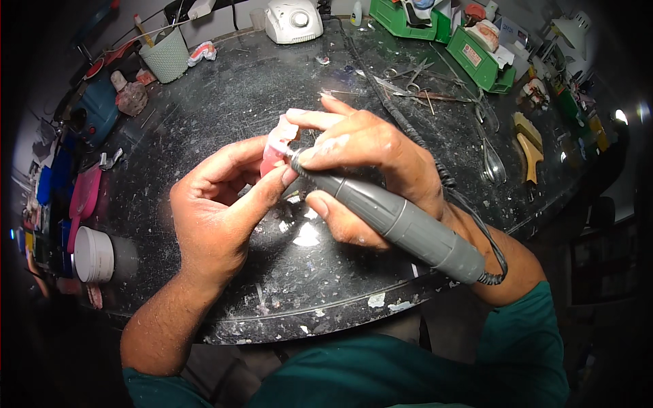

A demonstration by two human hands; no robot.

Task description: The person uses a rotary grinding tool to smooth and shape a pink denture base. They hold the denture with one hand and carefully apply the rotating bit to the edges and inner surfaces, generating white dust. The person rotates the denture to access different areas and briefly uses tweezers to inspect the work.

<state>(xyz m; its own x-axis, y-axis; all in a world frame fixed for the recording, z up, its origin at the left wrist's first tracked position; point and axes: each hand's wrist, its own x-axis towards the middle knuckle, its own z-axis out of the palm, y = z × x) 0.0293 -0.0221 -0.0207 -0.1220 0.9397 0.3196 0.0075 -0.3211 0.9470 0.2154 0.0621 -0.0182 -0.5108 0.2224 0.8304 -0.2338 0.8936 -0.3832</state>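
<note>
Between the thumb and fingers of my left hand [214,200] is a pink denture [271,155] with pale teeth along one edge. My right hand [374,160] grips a grey rotary handpiece [401,221] like a pen, its narrow nose pointing up and left at the denture. The working tip meets or nearly meets the denture; my fingers hide the exact contact. Two of my right fingers reach over beside the denture's upper end. A black coiled cord [503,268] leaves the handpiece's back end and loops behind my right wrist.
A white control box [294,22] stands at the back. Green bins [476,61] are at the back right, with scissors [415,78] and metal tools before them. A yellow-handled brush [529,156] lies right. On the left are a white tub [94,255] and a textured cup [166,58].
</note>
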